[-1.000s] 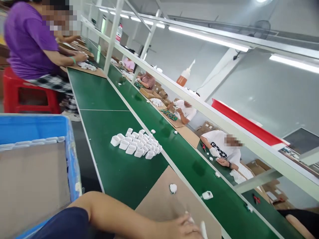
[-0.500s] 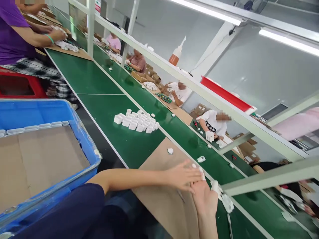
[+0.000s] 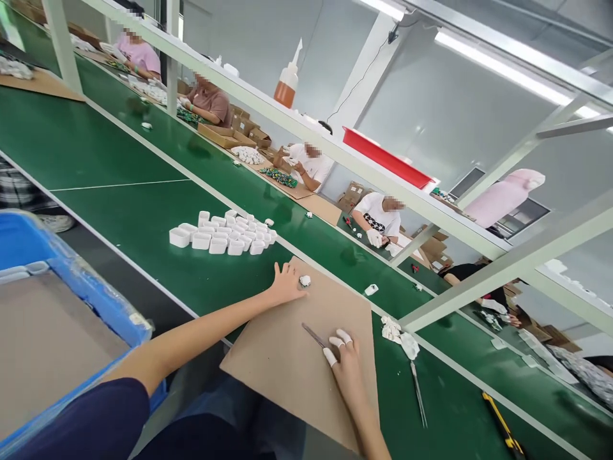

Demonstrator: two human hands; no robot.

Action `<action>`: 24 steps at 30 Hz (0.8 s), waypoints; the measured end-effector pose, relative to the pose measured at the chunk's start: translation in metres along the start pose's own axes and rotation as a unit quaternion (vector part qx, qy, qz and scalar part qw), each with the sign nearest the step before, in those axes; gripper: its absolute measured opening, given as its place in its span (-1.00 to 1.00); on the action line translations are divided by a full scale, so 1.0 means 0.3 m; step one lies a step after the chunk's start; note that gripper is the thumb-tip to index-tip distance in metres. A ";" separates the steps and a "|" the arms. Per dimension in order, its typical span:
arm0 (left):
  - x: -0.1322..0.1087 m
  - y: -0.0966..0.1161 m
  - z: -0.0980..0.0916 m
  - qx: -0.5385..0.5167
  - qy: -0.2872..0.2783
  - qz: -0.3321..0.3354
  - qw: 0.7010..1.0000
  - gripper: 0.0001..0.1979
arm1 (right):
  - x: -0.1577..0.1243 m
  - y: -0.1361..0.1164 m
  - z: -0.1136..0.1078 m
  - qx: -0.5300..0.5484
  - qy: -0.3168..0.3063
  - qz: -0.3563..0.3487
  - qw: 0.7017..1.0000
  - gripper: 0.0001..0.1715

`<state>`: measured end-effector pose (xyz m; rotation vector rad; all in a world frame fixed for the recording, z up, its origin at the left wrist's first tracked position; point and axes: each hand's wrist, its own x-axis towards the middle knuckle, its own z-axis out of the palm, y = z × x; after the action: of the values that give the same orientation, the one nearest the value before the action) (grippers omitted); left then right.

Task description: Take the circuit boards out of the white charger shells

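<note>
From here I see a green workbench slanting from upper left to lower right. Left of centre it bears a cluster of white cups. A cardboard sheet lies flat at lower centre, with a small white piece near its top corner and metal tweezers lower down. Right of the sheet I make out crumpled white material, a slender metal tool just below, and, at lower right, a yellow-and-black tool.

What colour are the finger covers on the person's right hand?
The finger covers are white, seen best in the head view.
</note>
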<state>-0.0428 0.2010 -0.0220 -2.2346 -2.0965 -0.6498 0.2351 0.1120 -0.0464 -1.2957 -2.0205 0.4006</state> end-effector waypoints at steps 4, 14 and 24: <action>0.060 0.010 0.051 -0.002 -0.021 0.004 1.000 -0.61 | 0.030 0.049 -0.011 -0.089 -0.005 -0.036 0.995 -0.77; 0.074 -0.036 0.061 -0.017 -0.039 0.130 0.991 -0.66 | 0.192 0.120 -0.038 -0.148 -0.036 -0.064 0.986 -0.58; 0.027 -0.233 -0.105 -0.012 -0.007 0.129 0.991 -0.85 | 0.407 -0.047 0.121 -0.121 -0.236 -0.157 0.951 -0.26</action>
<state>-0.1187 0.2071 -0.0099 -2.4712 -1.7668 -0.6465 0.1687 0.2176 -0.0170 -1.0526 -2.7034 0.3401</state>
